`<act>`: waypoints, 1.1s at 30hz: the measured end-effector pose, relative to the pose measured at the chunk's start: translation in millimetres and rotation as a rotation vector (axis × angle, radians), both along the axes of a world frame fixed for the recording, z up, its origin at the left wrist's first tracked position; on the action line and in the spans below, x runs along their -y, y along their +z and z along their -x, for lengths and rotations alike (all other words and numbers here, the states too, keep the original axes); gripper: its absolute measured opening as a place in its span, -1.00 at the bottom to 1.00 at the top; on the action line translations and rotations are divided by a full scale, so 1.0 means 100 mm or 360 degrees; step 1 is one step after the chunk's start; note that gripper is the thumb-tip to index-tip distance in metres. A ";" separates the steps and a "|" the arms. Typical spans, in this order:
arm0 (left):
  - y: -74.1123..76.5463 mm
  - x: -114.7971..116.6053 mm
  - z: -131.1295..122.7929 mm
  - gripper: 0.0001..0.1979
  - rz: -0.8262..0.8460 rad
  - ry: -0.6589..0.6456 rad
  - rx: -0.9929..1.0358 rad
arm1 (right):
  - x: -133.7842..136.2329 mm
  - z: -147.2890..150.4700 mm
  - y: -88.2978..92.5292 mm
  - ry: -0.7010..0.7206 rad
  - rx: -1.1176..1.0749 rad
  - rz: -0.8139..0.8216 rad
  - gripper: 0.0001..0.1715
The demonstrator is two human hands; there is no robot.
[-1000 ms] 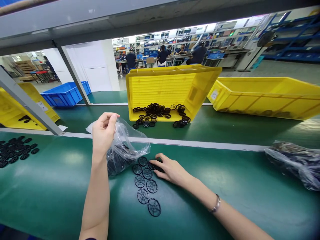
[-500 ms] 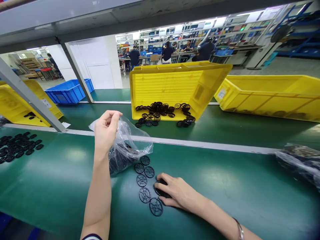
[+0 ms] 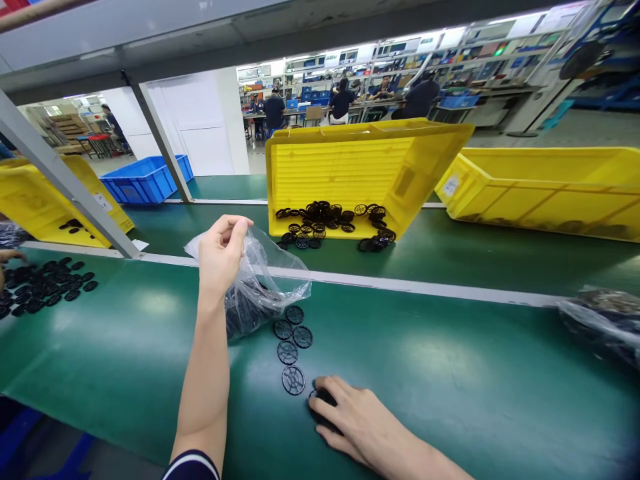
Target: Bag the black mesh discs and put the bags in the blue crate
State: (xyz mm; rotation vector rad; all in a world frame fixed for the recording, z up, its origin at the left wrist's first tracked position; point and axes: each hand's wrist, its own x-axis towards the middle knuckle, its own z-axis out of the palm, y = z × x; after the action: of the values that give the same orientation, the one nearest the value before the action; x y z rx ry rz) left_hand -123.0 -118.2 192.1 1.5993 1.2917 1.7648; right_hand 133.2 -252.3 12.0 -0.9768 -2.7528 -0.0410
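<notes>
My left hand (image 3: 223,250) pinches the upper edge of a clear plastic bag (image 3: 285,283), keeping its mouth raised toward the right. Dark parts show through the film in the lower bag. My right hand (image 3: 350,417) curls its fingers over a stack of black spoked rings (image 3: 323,408) on the green table; how many are in the stack is hidden under the fingers. Between the bag and that hand, several loose black spoked rings (image 3: 293,379) lie flat in a short line.
A tipped yellow bin (image 3: 330,167) with spoked rings spilling from it stands behind the rail (image 3: 380,284). Another yellow bin (image 3: 550,193) is at right, above a plastic bag of parts (image 3: 600,327). At far left, a co-worker's hand (image 3: 10,257) touches a ring pile (image 3: 47,287).
My right hand has moved nearer the table's front edge with the stack, and the closest loose ring is now out of sight beneath it. The left hand keeps its pinch.
</notes>
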 end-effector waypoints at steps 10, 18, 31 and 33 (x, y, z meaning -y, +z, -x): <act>0.01 0.02 0.00 -0.75 0.0009 -0.0017 -0.0023 | -0.15 0.56 0.04 -0.0354 0.0190 0.0186 -0.56; 0.02 0.05 -0.01 -0.74 0.0072 -0.0095 -0.0051 | -0.12 0.47 0.28 -0.0325 0.0273 0.0401 -0.61; 0.06 0.23 -0.19 -0.76 0.0013 -0.0135 -0.0408 | -1.35 1.15 1.98 -0.0265 0.0077 0.0650 -0.47; 0.06 0.22 -0.18 -0.77 -0.0008 -0.0090 -0.0412 | -1.46 1.28 1.88 -0.0161 0.0096 0.0709 -0.42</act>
State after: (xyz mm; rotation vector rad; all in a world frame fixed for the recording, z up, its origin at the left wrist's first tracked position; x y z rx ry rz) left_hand -105.0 -139.8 198.2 1.8970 1.3406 1.5672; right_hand 5.1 -106.2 200.0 -1.2348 -2.8236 0.5564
